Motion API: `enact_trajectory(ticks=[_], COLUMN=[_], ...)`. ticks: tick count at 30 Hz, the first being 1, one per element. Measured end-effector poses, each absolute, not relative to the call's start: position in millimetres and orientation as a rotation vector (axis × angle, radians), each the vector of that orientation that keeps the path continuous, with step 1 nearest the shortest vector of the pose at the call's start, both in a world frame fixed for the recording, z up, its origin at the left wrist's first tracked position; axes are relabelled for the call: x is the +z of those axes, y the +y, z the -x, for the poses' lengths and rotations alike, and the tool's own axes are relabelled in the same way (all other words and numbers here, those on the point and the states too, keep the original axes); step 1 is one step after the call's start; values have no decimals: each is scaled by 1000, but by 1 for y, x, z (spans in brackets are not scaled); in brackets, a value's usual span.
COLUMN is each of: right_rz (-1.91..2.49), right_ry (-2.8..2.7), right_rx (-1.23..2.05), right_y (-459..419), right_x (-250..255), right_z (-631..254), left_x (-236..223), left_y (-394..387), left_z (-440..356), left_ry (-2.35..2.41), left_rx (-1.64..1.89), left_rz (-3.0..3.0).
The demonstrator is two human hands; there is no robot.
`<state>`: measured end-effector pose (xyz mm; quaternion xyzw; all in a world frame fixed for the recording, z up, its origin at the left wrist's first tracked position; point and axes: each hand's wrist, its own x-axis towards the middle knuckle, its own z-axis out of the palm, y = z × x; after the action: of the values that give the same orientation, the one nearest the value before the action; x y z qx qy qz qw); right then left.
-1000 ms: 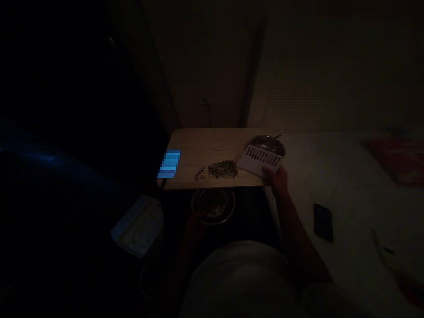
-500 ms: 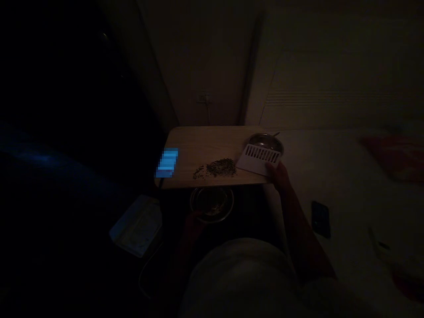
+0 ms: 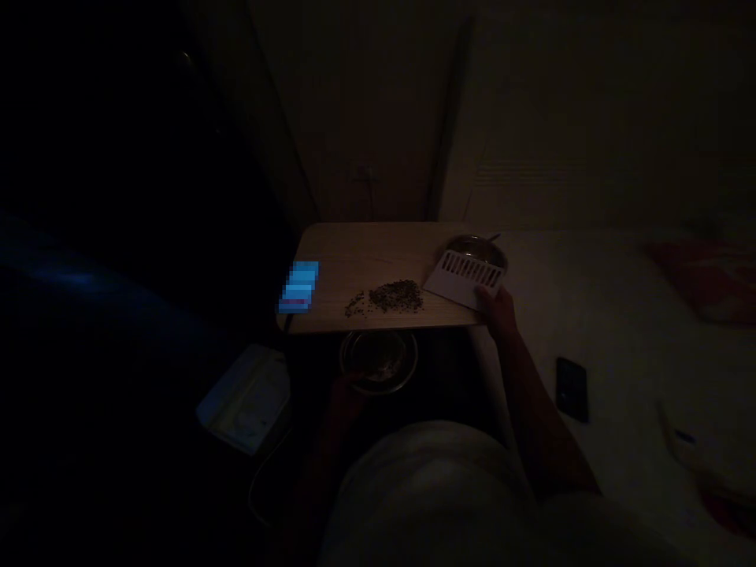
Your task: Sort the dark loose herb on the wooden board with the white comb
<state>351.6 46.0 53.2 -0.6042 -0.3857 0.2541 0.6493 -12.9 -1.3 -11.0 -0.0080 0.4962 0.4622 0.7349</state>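
On a small wooden table (image 3: 354,244) lies a pile of small dark grains (image 3: 397,296), with a looser scatter on its left. My right hand (image 3: 499,311) grips the corner of a pale flat slotted plate (image 3: 452,287), its row of slots on the far side. The plate is right of the pile and partly covers a metal bowl (image 3: 476,246) with a handle sticking out. Below the table's near edge, my left hand (image 3: 348,394) closes on the rim of another metal bowl (image 3: 407,378); some pale matter shows inside. Its fingers are very dim.
A lit phone screen (image 3: 298,287), blurred into blocks, is at the table's left end. A pale box-like container (image 3: 248,402) stands lower left. On the light surface at right lie a dark phone (image 3: 572,390) and a reddish cloth-like thing (image 3: 702,279). The room is very dark.
The slotted plate in my right hand has tilted slightly and shifted a little to the right. The grain pile and my left hand at the bowl look the same.
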Motion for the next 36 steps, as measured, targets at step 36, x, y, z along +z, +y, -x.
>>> enact_trajectory(ticks=[36], right_rz=[1450], right_ry=[-900], right_rx=[575], right_y=[41], right_x=[55], right_z=[-348], left_x=[-15], left_y=[-2], left_z=[16], left_ry=[1059], left_rx=[1038], left_rz=[-30])
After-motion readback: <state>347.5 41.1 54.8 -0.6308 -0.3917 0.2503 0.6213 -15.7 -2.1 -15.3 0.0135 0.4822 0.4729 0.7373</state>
